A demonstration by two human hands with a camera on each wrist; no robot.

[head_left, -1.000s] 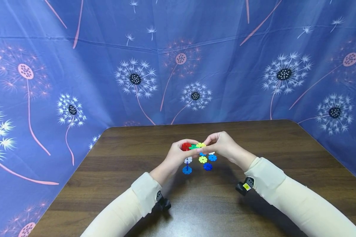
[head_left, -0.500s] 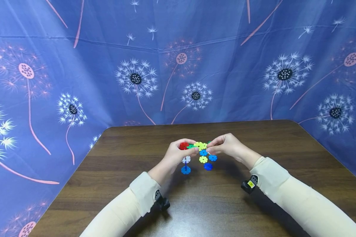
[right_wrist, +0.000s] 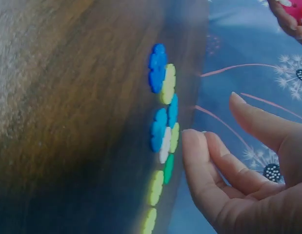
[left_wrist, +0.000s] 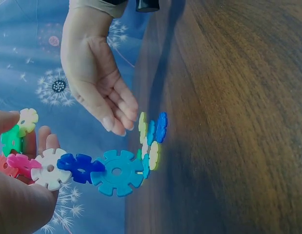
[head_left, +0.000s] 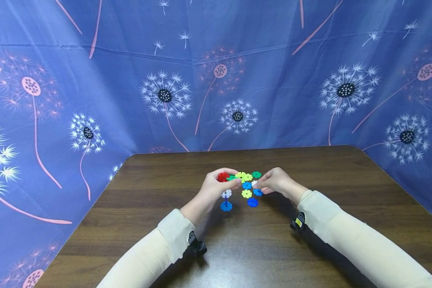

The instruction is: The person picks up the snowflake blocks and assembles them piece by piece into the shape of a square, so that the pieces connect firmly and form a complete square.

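My left hand (head_left: 213, 187) grips a chain of joined plastic snowflake discs between thumb and fingers, raised off the table. A red disc (head_left: 223, 177), a green disc (left_wrist: 12, 140) and a yellow disc (left_wrist: 28, 120) sit near the fingers. From there a pink disc (left_wrist: 24, 165), a white disc (left_wrist: 50, 168), a dark blue disc (left_wrist: 81, 168) and a light blue disc (left_wrist: 117, 172) hang in line. My right hand (head_left: 279, 185) hovers by the loose discs, thumb apart from its bent fingers, nothing held. Nearest its fingertips lie a loose white disc (right_wrist: 165, 145) and yellow disc (right_wrist: 175, 137).
Other loose discs lie flat on the wooden table (head_left: 147, 240): a green one (head_left: 256, 174), a yellow one (head_left: 246, 194), a dark blue one (head_left: 253, 202) and several more. A blue dandelion-print cloth (head_left: 273, 80) hangs behind the table and along its sides.
My right hand has drawn away from the chain at my left hand, rightward and then down to the loose discs, uncovering the green one. My left hand has barely moved and keeps its grip.
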